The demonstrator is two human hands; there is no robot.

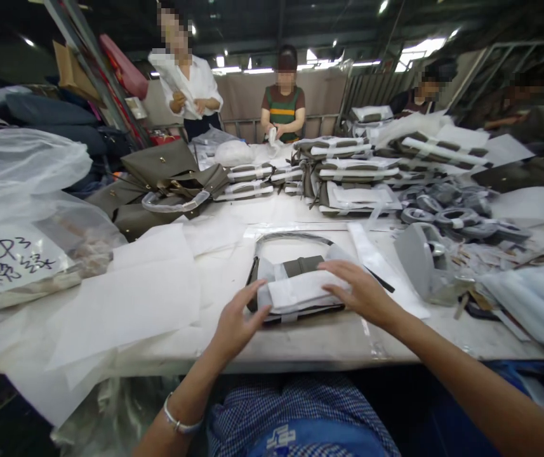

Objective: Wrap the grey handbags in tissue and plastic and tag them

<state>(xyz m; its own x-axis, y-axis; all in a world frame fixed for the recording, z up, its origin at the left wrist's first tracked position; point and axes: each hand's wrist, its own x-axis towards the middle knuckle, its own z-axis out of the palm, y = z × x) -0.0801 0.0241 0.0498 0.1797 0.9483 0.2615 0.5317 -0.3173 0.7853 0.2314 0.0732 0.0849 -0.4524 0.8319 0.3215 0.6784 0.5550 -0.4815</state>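
Note:
A dark olive handbag [303, 265] lies on the table in front of me, its strap looped toward the far side. A folded white wrapping sheet [300, 291] covers its near part, with a strip of clear tape at the lower edge. My left hand [239, 320] is at the bag's left end, thumb and fingers apart, the fingertips by the sheet. Over the right end is my right hand [360, 289], fingers spread and touching or just above the sheet; contact is hard to tell.
Stacked wrapped bags [355, 171] stand at the back. Larger olive bags [157, 184] lie back left, near white paper sheets [143, 285] and a marked plastic bag [24, 254]. A tape dispenser [419, 260] and grey coiled rolls [457, 218] sit right. Co-workers [285, 105] stand across the table.

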